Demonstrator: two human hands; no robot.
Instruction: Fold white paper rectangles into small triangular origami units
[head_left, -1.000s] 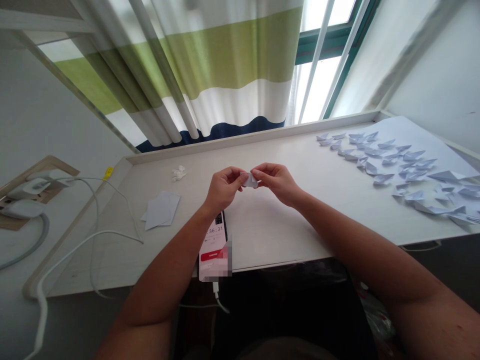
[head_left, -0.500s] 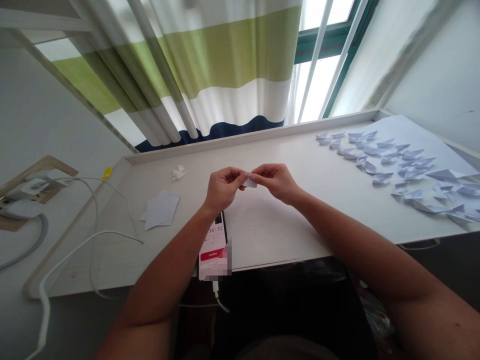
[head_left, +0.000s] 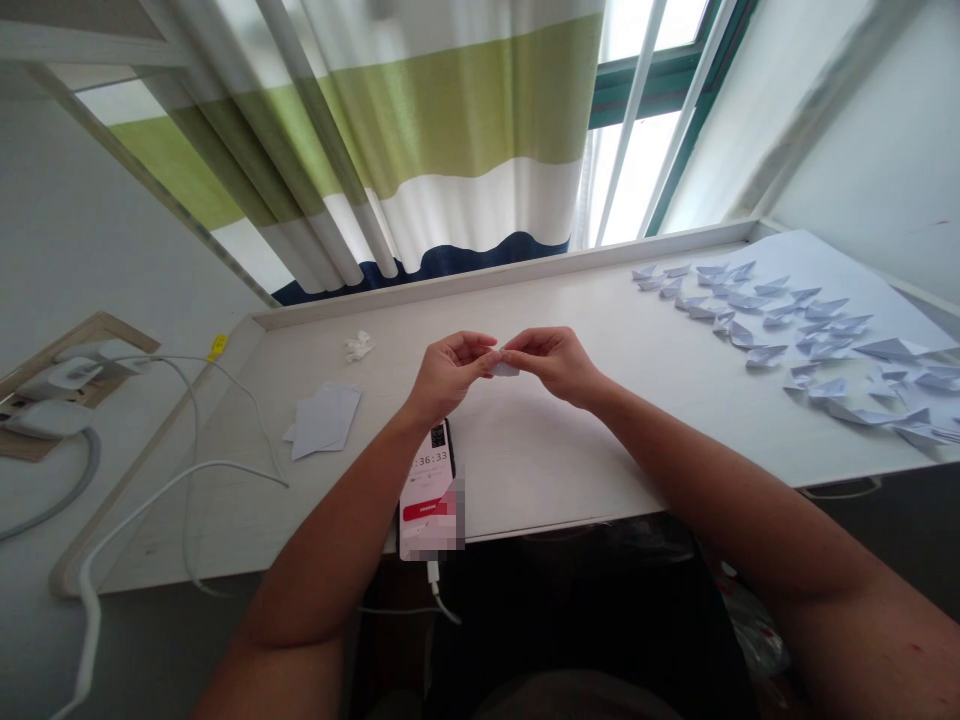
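Above the middle of the white desk, both hands meet at a small folded piece of paper. My left hand pinches it from the left between thumb and fingers. From the right, my right hand grips the same paper with its thumb and forefinger. Much of the paper is hidden behind the fingertips, so its exact shape is unclear. To the right lie several folded paper boats in loose rows. Flat white paper sheets are stacked loosely to the left.
A phone with a running timer lies at the desk's front edge, plugged into a cable. Crumpled tissue sits at the back left. White cables run from a wall socket across the left side. A striped curtain hangs behind.
My left fingers have shifted slightly on the paper, with the fingertips lifted a little and less of the paper showing. My right hand has hardly moved.
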